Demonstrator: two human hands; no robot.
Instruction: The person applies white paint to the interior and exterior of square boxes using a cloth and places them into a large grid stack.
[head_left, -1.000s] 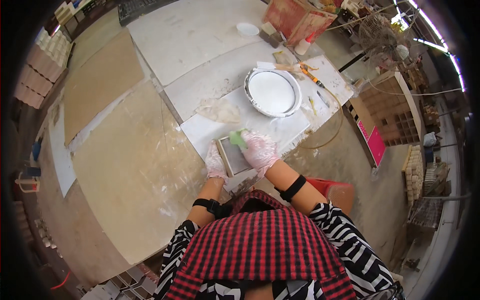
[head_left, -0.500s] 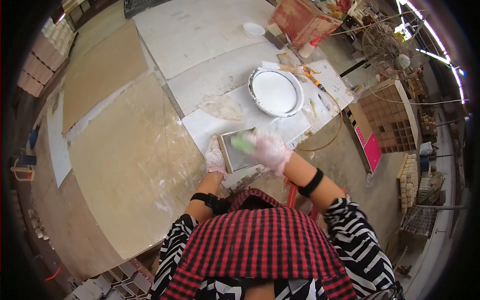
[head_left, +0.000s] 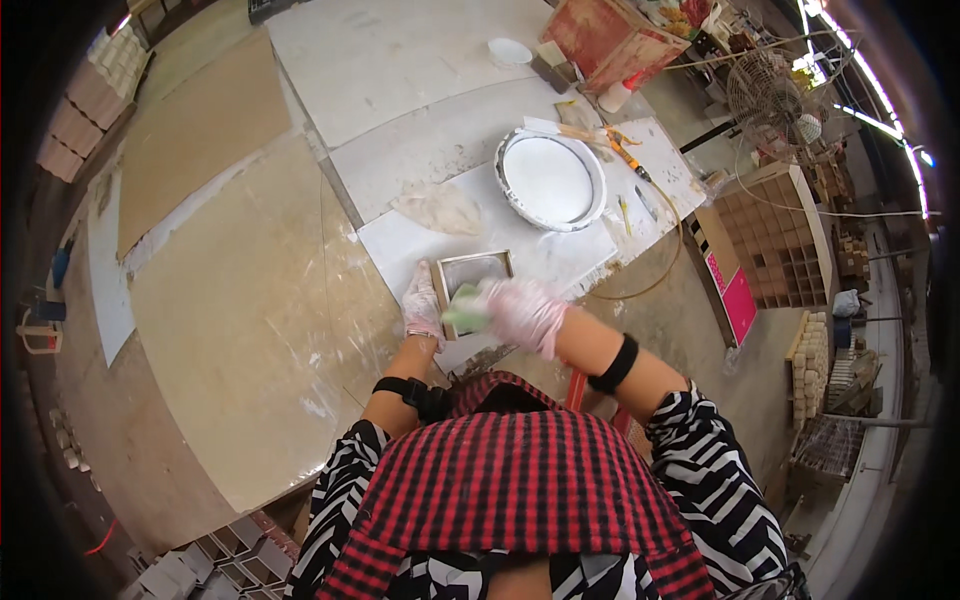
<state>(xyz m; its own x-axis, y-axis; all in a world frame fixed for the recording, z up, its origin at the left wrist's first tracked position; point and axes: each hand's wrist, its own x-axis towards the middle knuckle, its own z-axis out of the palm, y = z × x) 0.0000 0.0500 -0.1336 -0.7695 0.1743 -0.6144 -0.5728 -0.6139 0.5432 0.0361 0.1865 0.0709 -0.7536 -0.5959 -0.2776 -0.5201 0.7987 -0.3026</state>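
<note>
My left hand (head_left: 422,302), in a thin whitish glove, is closed on the left wall of a small shallow rectangular box (head_left: 478,268) with light rims and a grey inside. My right hand (head_left: 525,314), gloved the same way and slightly blurred, grips a pale green sponge (head_left: 463,311) over the near left part of the box. Beyond the box stands a round tub (head_left: 548,182) of white paint-like liquid, its rim smeared. A flat brush (head_left: 560,131) lies across the tub's far edge.
A crumpled pale cloth (head_left: 440,208) lies left of the tub. An orange-handled tool (head_left: 625,155) with a hose rests to its right. Farther back are a white bowl (head_left: 509,52), a red-white bottle (head_left: 617,96) and a reddish box (head_left: 610,45). Brown boards (head_left: 250,330) cover the left.
My right hand and the sponge have moved nearer and a little left across the box, uncovering its far part. My left hand keeps its hold.
</note>
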